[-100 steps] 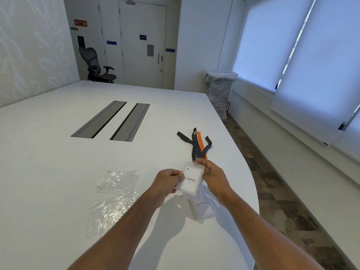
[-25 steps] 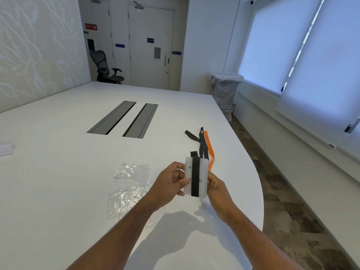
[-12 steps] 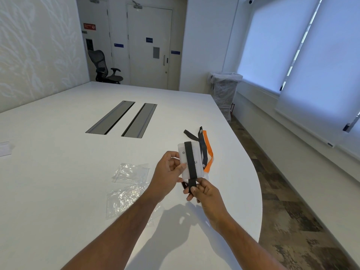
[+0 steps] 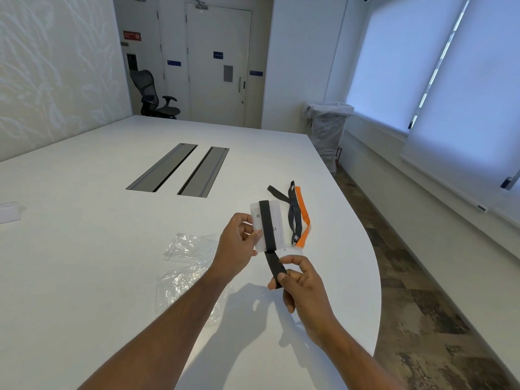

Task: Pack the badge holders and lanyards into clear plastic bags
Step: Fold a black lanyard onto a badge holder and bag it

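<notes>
Fingers [image 4: 254,235] grip badge holder [image 4: 277,223]; right hand [image 4: 302,285] pinches black lanyard [image 4: 271,266].

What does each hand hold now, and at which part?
The left hand pinches the badge holder by its left edge. The right hand pinches the loose lower end of the black lanyard wrapped over it.

White table [image 4: 84,263] with 2 grey metal slots [image 4: 180,168]. Frosted white badge holder [image 4: 274,223], black lanyard [image 4: 268,240] strap across it. Dark grey lanyard [image 4: 292,206] and orange lanyard [image 4: 304,218] behind. 2 clear plastic bags [image 4: 191,246], shiny crinkles. Black office chair [image 4: 153,94], white doors [image 4: 216,60] with small blue labels, red sign [image 4: 132,36]. Left wall [image 4: 50,66] white with faint leaf pattern. Pale blue-white blinds [image 4: 461,88]. Floor [image 4: 439,319] mottled brown-grey.
</notes>
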Demonstrator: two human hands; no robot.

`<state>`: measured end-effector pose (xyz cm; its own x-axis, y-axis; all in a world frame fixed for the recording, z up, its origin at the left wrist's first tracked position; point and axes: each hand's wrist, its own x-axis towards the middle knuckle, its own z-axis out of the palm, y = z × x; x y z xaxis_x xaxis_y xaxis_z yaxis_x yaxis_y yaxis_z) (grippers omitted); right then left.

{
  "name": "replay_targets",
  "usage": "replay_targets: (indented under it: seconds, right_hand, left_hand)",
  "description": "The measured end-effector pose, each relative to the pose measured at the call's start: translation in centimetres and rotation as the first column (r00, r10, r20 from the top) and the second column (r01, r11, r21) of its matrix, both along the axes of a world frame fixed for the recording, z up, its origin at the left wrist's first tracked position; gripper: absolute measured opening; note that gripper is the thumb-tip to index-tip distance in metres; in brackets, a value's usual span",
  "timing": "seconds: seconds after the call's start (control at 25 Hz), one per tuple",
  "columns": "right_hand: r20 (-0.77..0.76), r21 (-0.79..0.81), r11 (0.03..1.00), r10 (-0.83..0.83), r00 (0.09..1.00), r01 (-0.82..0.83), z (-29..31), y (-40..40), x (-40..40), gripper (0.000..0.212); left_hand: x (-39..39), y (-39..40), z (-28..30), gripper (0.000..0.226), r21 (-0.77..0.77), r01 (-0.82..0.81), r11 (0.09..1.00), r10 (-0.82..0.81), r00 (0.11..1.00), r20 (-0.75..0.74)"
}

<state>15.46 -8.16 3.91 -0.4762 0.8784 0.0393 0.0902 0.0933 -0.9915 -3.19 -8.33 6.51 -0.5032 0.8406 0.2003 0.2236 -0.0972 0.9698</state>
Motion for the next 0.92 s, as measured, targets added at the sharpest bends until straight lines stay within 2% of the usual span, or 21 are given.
replay_targets:
  seconds: [0.12, 0.32, 0.56, 0.72, 0.8, 0.92]
  right_hand:
    - [-0.035, 0.012, 1.000, 0.015, 0.999, -0.014, 0.7, -0.3, 0.2, 0.018]
    - [-0.050, 0.088, 0.992, 0.097, 0.994, -0.092, 2.2, 0.7, 0.3, 0.020]
    - [0.176, 0.267, 0.964, -0.060, 0.983, 0.011, 2.6, 3.2, -0.2, 0.025]
    - [0.290, 0.384, 0.923, -0.133, 0.948, 0.012, 2.2, 4.2, -0.9, 0.025]
    - [0.330, 0.462, 0.887, -0.177, 0.927, 0.004, 2.1, 4.7, -1.2, 0.017]
    - [0.357, 0.668, 0.743, -0.282, 0.891, -0.033, 2.0, 5.5, -1.4, 0.012]
  left_hand:
    - [-0.1, -0.1, -0.3, 0.025, -0.012, 0.026, 1.000, -0.026, 1.000, 0.000]
    - [0.2, -0.4, -1.1, 0.028, -0.054, 0.115, 0.992, -0.119, 0.990, -0.081]
    - [0.2, -1.0, -2.6, 0.023, -0.067, 0.211, 0.975, -0.217, 0.972, -0.086]
    - [0.4, -1.2, -3.3, 0.024, -0.084, 0.254, 0.964, -0.262, 0.958, -0.112]
    - [0.4, -1.3, -3.6, 0.025, -0.103, 0.259, 0.960, -0.271, 0.953, -0.133]
    - [0.1, -1.6, -4.1, 0.025, -0.118, 0.283, 0.952, -0.298, 0.943, -0.147]
